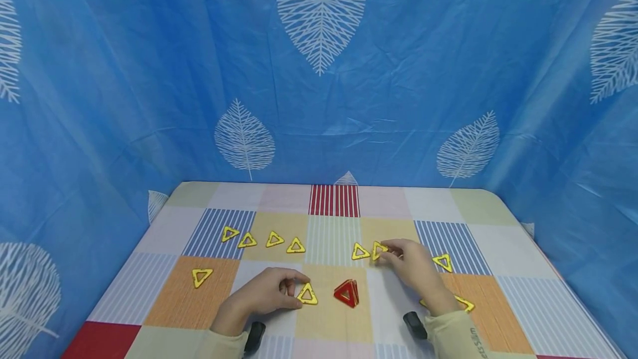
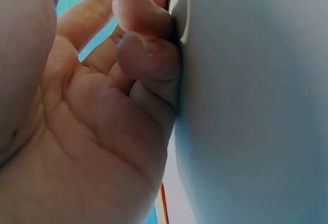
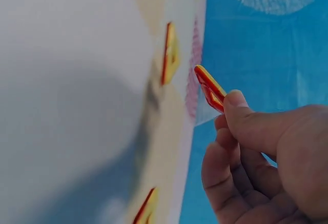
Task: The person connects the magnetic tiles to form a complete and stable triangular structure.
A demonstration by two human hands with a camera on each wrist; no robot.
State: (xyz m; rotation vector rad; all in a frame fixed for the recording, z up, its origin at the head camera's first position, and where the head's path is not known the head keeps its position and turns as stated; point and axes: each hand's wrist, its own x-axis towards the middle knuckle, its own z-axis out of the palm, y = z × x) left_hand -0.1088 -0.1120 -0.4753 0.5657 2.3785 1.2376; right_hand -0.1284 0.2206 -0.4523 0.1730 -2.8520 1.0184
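My right hand pinches a yellow triangle frame between thumb and fingers. In the right wrist view this held triangle, yellow on one face and red on the other, is off the table. Beside it lies another yellow triangle. Nearer the front, my left hand has thumb and index finger at two corners of a yellow triangle at the table surface. The left wrist view shows that hand's curled fingers against the cloth; the triangle is hidden there. Red triangles, apparently overlapping or leaning together, sit between the hands.
Several yellow triangles lie in a loose row at the back left, with one nearer the left. At right are a triangle and another partly behind my right wrist. Blue leaf-patterned curtains surround the patchwork tablecloth.
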